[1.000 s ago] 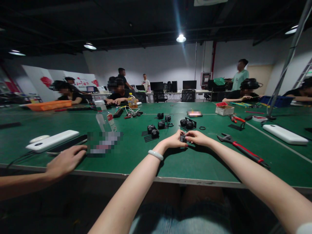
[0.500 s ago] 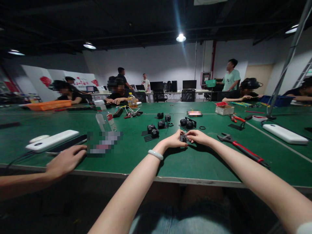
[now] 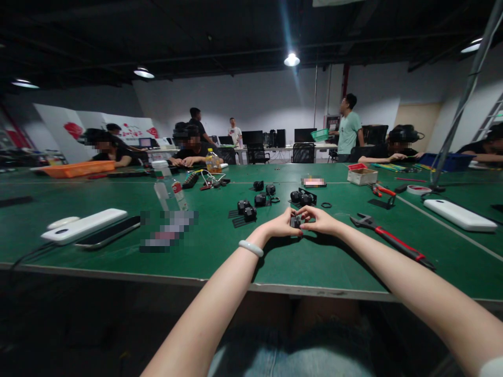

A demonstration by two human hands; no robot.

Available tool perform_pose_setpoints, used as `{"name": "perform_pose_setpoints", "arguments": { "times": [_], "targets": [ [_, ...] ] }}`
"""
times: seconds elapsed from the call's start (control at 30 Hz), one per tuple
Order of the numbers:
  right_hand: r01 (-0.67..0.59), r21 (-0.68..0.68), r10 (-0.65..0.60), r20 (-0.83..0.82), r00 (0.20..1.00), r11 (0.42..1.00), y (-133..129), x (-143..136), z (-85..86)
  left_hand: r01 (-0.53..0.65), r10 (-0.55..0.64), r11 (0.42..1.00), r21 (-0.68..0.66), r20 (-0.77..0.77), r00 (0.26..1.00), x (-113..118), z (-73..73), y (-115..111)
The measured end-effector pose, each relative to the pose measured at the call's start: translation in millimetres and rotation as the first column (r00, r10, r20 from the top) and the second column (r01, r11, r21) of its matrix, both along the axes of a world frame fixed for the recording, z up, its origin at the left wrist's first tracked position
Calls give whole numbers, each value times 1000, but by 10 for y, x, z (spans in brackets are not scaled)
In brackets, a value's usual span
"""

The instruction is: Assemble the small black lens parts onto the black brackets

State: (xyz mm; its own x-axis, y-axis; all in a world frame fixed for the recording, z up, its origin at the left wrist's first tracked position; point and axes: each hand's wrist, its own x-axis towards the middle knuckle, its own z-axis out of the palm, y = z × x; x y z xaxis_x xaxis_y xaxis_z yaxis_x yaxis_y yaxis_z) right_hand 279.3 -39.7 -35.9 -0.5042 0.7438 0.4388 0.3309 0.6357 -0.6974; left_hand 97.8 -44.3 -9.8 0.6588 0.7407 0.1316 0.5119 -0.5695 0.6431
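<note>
My left hand (image 3: 282, 224) is closed around a small black plastic part (image 3: 295, 222), held just above the green table. From the other side, the bent fingers of my right hand (image 3: 317, 220) press on the same part; its far side is hidden by my fingers. Beyond my hands lie similar black round-bodied parts on a flat plate (image 3: 303, 198). Left of them are more black parts with slotted plates (image 3: 244, 212), and others stand behind (image 3: 262, 199). A black ring (image 3: 326, 206) lies right of my right hand.
An adjustable wrench (image 3: 393, 241) with a red and black handle lies to the right. To the left are a phone (image 3: 108, 232), a white power bank (image 3: 86, 226) and a clear bottle (image 3: 162, 183). A small box (image 3: 362, 177) and pliers (image 3: 384, 193) sit farther back.
A neighbour's hand at the left has withdrawn from the table, uncovering the phone. My right fingers have shifted slightly on the black part. A standing person with a green basket has moved left.
</note>
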Motion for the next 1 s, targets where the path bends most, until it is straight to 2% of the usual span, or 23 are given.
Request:
{"name": "perform_pose_setpoints", "arguments": {
  "times": [0.57,1.0],
  "targets": [
    [56,78,-60,48,997,995,-32,-38,7,20,-20,999,31,9,1000,1,-6,8],
    [60,79,-64,55,996,995,-28,-39,6,-4,4,1000,-20,2,1000,18,32,-37]
  ]
}}
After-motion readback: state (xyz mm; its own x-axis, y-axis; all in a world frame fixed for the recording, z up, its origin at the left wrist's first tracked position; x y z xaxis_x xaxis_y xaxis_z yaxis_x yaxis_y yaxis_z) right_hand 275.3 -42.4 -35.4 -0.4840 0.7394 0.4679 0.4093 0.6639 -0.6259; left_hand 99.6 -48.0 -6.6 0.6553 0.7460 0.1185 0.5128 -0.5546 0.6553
